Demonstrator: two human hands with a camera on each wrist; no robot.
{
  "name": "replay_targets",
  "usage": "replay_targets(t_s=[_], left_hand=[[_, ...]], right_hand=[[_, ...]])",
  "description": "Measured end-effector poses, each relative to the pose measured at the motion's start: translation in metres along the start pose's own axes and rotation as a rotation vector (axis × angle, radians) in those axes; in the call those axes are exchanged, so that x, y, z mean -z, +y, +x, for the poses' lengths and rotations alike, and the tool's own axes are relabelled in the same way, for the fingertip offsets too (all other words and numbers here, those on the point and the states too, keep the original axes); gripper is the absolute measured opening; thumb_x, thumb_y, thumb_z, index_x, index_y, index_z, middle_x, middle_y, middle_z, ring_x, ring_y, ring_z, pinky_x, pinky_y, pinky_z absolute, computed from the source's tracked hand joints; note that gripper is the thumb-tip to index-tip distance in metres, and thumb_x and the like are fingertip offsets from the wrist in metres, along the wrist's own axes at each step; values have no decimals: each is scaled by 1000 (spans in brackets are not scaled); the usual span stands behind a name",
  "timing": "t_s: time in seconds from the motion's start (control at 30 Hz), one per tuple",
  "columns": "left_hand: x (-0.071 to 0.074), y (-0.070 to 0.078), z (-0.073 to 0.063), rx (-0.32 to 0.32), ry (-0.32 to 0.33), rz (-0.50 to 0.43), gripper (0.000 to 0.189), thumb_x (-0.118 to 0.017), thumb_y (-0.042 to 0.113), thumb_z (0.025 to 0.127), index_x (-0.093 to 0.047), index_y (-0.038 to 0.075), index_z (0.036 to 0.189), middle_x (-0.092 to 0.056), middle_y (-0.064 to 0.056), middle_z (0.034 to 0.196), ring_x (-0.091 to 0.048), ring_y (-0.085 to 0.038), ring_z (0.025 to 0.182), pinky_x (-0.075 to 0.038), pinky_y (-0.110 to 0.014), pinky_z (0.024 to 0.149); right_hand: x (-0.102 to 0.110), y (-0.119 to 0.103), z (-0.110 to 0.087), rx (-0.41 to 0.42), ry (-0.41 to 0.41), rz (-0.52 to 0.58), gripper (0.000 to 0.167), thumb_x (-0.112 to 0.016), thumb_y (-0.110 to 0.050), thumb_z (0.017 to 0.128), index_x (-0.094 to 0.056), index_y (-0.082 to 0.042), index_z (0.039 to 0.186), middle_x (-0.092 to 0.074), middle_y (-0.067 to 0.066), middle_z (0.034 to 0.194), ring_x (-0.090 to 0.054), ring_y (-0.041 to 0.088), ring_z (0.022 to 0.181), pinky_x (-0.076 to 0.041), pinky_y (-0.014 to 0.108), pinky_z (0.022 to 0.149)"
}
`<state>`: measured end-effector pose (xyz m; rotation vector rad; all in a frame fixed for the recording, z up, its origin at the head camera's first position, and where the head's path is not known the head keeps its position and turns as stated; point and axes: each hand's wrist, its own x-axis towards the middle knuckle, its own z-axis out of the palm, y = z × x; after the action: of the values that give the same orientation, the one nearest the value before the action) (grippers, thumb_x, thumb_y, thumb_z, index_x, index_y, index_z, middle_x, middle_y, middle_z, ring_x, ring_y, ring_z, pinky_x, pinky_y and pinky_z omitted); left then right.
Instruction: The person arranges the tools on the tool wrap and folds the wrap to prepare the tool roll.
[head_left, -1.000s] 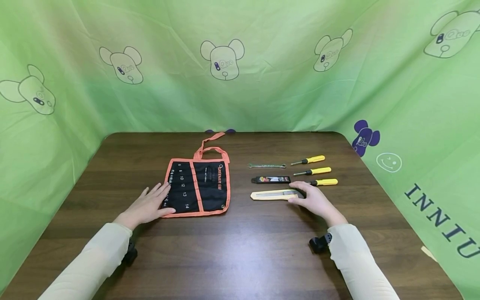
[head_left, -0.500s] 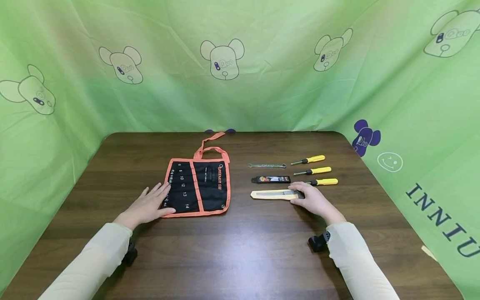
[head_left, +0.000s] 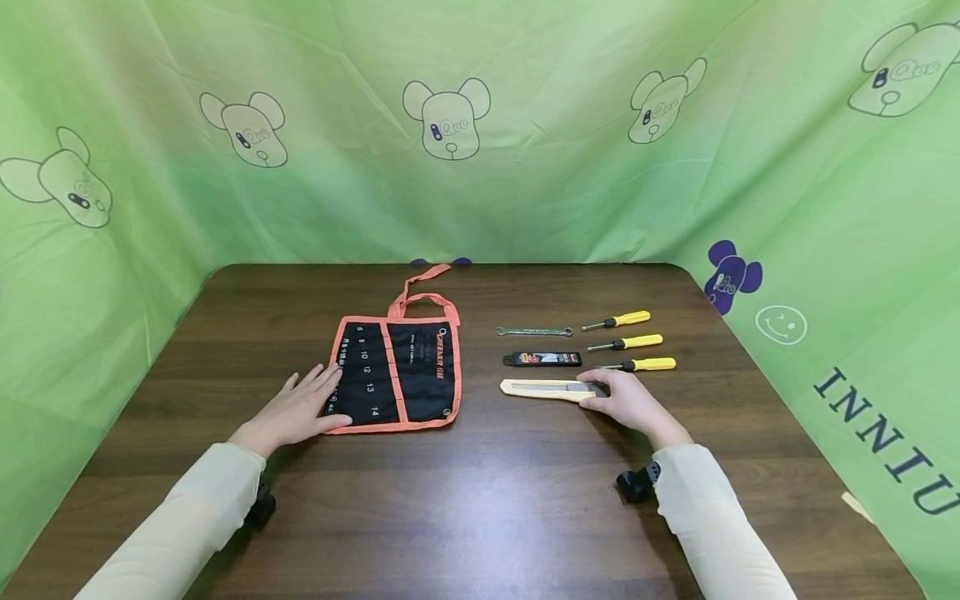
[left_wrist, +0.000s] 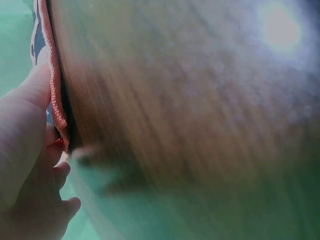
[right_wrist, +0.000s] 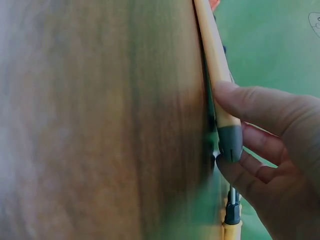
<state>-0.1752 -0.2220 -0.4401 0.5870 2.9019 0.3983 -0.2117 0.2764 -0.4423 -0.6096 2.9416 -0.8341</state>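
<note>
My left hand point(head_left: 295, 410) lies with straight fingers spread over the left edge of a black tool pouch point(head_left: 420, 371) with orange trim. In the left wrist view, the thumb rests on the pouch beside its orange border point(left_wrist: 56, 95). To the right, my right hand point(head_left: 626, 402) pinches the right end of a pale yellow utility knife point(head_left: 536, 388). The right wrist view has the thumb against the knife's side near its dark end cap point(right_wrist: 230, 142), with the other fingers opposite. The knife's left end points toward the pouch.
Behind the knife lie a black blade case point(head_left: 542, 359) and a metal wrench point(head_left: 534, 332). Three yellow-handled screwdrivers point(head_left: 632, 318) are lined up to their right, the nearest just beyond my right hand. Orange straps trail from the pouch. A green printed cloth point(head_left: 525, 208) surrounds the wooden table.
My right hand has shifted slightly at the knife's right end and now pinches it. The knife's left end has risen a little. The left hand and pouch stay put.
</note>
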Motion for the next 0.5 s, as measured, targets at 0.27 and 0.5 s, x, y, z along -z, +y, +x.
replay_targets(t_s=[0.27,0.5], left_hand=[[0,0,0,2,-4,8,84,-57,50,86,-29,-7,140,-24,-24,145,-17,-41,133,-11,-61,102],[-1,-1,1,5,-5,9,85,-56,51,86,-29,-7,140,-24,-24,146,-17,-41,133,-11,-61,102]], right_hand=[[3,-7,3,4,41,82,29,-73,-14,79,-65,-3,105,-64,10,99,-53,21,84,-43,39,76],[8,-31,11,35,73,152,35,-72,-20,81,-64,-5,111,-63,11,108,-53,20,88,-43,38,77]])
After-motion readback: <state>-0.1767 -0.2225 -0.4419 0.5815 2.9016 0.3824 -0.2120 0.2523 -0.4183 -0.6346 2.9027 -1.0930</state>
